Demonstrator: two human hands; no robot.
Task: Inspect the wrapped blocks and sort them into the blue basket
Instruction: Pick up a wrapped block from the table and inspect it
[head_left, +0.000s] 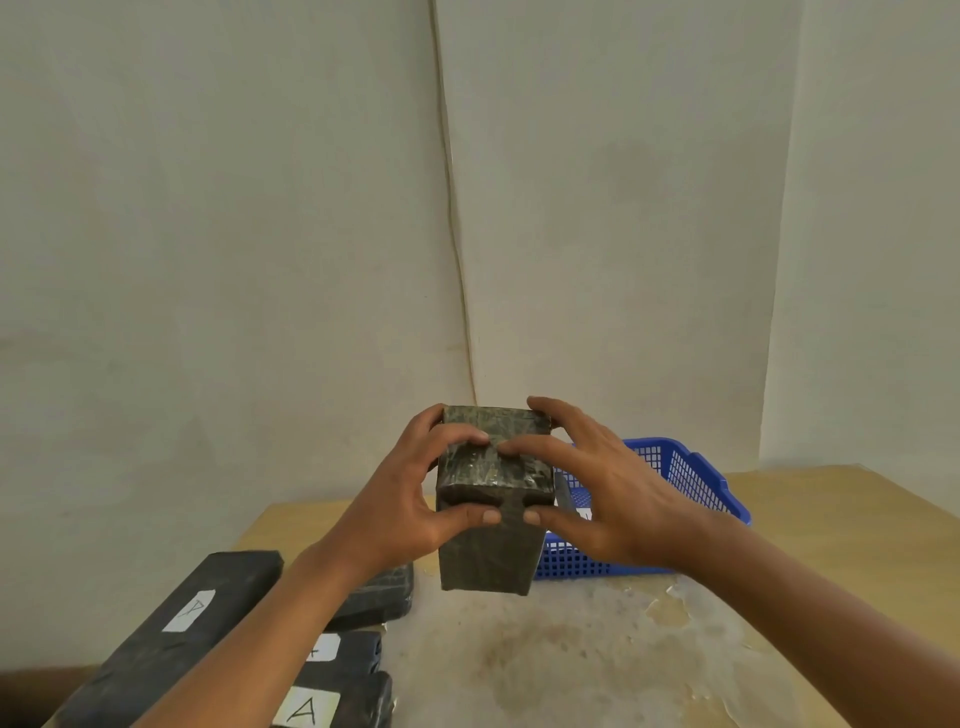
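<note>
- Here, a dark block (488, 499), wrapped in glossy, crinkled film with greenish streaks, is held up in the air over the table (597, 649), in front of the basket (691, 483).
- It is a long rectangular brick with squared edges; its near end points down and toward the camera, its far end up at the wall (208, 208).
- The left hand (415, 488) grips it from the left: thumb flat across the lower face, index finger bent over the top face, other fingers curled round the far upper edge.
- The right hand (592, 488) grips it from the right in mirror fashion: thumb on the lower face, its tip nearly meeting the left thumb, index finger laid on the top face, remaining fingers spread and arched over the far corner.
- The basket is blue plastic, a rectangular tub with a fine lattice of square holes and a solid flared rim. It stands on the table toward the right rear, partly hidden by the block and right hand. A pale label shows inside it; what it belongs to I cannot tell.
- More blocks (171, 634) lie flat at the left front, matte black and slab-shaped, packed side by side. White paper labels are stuck on them; one (306, 709) reads "A".
- The table is tan wood, its near surface worn to a grey, blotchy, peeling patch.
- The wall is plain, pale and smooth, with a thin vertical seam.
</note>
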